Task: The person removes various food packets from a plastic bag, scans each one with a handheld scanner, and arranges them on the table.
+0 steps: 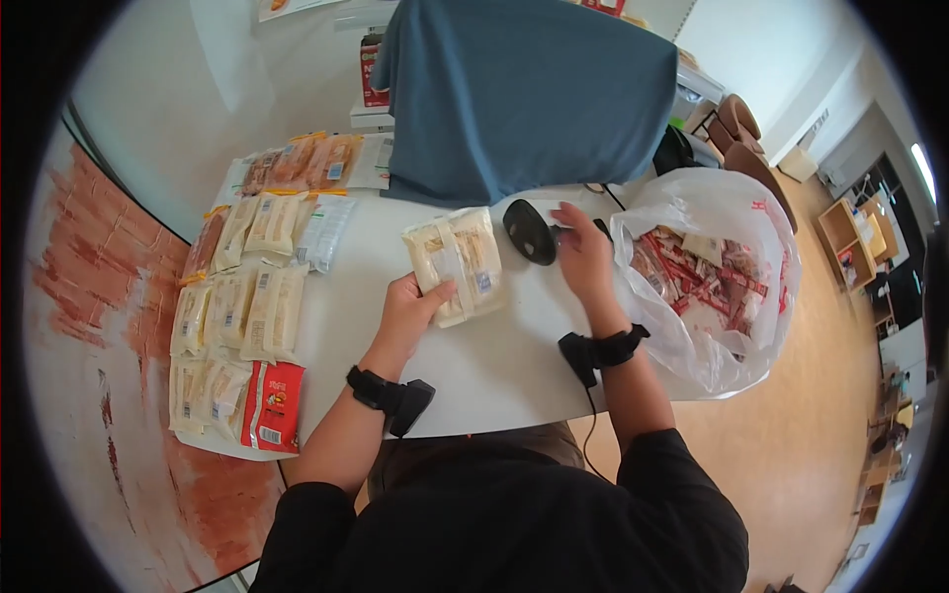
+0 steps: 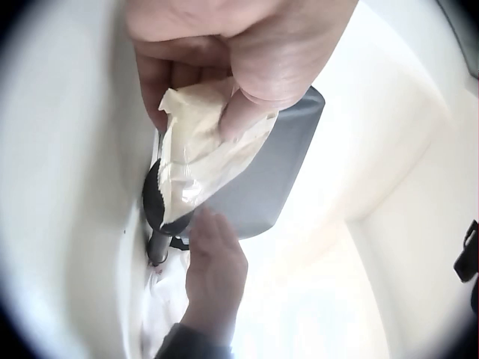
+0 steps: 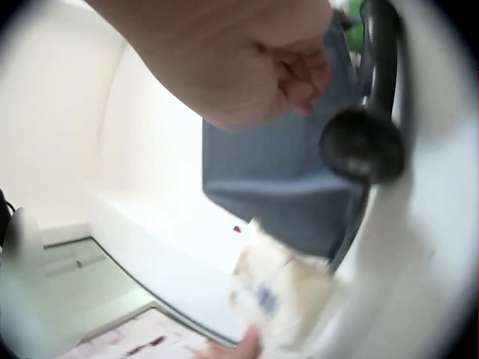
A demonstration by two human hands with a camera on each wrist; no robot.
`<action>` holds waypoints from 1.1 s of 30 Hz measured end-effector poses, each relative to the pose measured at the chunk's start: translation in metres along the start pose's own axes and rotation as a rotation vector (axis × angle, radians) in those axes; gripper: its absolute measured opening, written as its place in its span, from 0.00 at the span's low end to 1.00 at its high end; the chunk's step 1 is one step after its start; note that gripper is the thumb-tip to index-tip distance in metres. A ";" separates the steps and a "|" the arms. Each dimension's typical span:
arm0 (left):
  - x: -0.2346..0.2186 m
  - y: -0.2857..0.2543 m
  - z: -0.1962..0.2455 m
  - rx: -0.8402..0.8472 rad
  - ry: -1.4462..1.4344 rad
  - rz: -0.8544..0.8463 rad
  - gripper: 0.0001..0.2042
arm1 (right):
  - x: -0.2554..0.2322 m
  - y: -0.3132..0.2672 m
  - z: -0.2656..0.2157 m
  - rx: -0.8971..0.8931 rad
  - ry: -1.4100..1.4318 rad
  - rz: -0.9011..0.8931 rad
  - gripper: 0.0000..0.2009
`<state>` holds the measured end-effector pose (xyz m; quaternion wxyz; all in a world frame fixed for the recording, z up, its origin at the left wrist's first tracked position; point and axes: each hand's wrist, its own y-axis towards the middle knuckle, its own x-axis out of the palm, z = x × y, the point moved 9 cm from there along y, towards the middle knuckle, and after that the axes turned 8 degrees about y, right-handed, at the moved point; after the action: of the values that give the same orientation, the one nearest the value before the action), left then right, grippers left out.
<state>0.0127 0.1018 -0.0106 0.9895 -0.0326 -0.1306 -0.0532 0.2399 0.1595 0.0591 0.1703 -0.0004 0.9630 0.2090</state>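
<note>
My left hand (image 1: 427,298) grips a pale clear-wrapped packet of bread (image 1: 457,262) by its near end, thumb on top, and holds it over the white table (image 1: 494,366). The left wrist view shows the fingers (image 2: 224,105) pinching that packet (image 2: 191,157). A black handheld scanner (image 1: 529,232) lies on the table just right of the packet. My right hand (image 1: 575,235) reaches to its handle with fingers extended, touching it or nearly so. In the right wrist view the hand (image 3: 299,71) hovers beside the scanner (image 3: 363,142), with the packet (image 3: 277,295) below.
Several similar pale packets (image 1: 247,306) and a red one (image 1: 274,405) lie in rows on the table's left side. A white plastic bag (image 1: 712,287) full of red-wrapped snacks sits at the right edge. A blue cloth (image 1: 524,89) covers something at the back.
</note>
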 end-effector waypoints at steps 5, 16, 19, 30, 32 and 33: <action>-0.018 0.008 -0.004 0.024 -0.112 0.139 0.12 | -0.003 0.003 0.035 -0.017 -0.674 -0.144 0.30; -0.042 0.002 0.024 0.228 0.142 0.344 0.11 | 0.021 -0.012 -0.022 -0.293 -0.510 -0.251 0.21; -0.042 0.002 0.024 0.217 0.193 0.336 0.11 | 0.034 -0.019 -0.045 -0.372 -0.476 -0.271 0.17; -0.037 0.002 0.021 0.217 0.199 0.298 0.12 | 0.041 -0.023 -0.044 -0.401 -0.557 -0.291 0.14; -0.036 0.002 0.021 0.232 0.201 0.296 0.11 | 0.040 -0.023 -0.045 -0.399 -0.557 -0.287 0.14; -0.036 0.002 0.021 0.231 0.207 0.294 0.11 | 0.040 -0.024 -0.045 -0.400 -0.553 -0.285 0.14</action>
<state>-0.0266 0.1087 -0.0002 0.9919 0.0678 -0.0274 0.1041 0.1889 0.1228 0.0746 0.4482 -0.1114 0.8109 0.3593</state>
